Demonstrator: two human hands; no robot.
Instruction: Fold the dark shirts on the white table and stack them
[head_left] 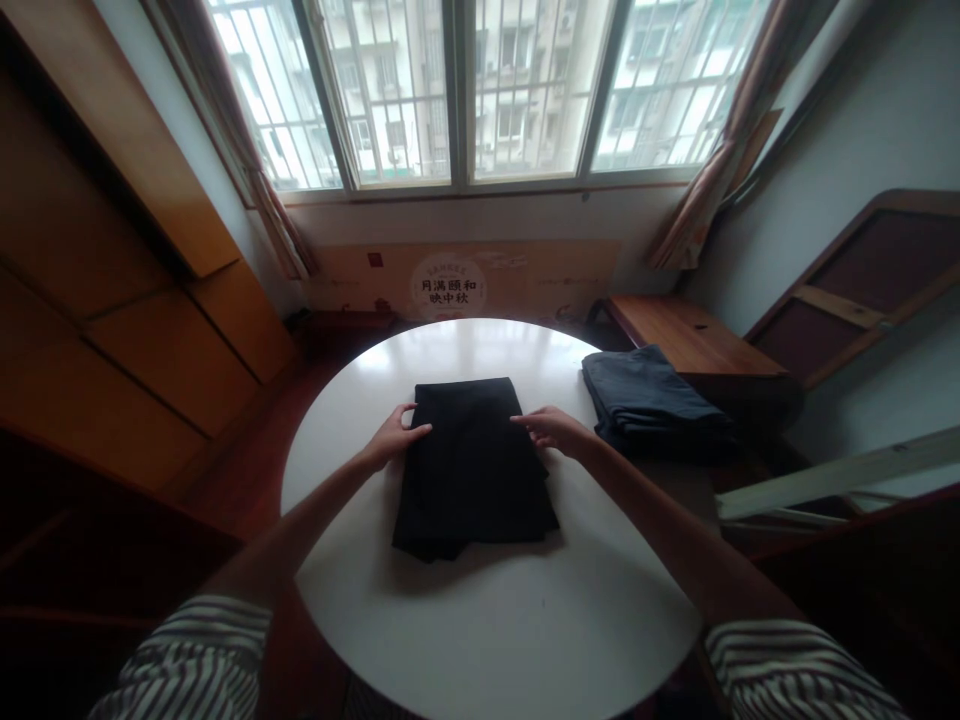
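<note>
A black folded garment (pixel 476 470), perhaps trousers, lies flat on the white round table (pixel 495 640), its lower edge a little uneven with layers showing. My left hand (pixel 391 437) grips its left edge near the far end, thumb on top and fingers at the side. On the opposite edge, my right hand (pixel 553 428) pinches the cloth between thumb and fingers. A stack of dark folded clothes (pixel 652 400) rests at the table's right side, beyond my right hand.
Behind the table to the right is a low wooden table (pixel 694 335), with a wooden-framed panel (pixel 862 285) near the wall. Wooden cabinets (pixel 157 360) stand on the left. A printed box (pixel 517 280) lies under the barred window (pixel 525 90).
</note>
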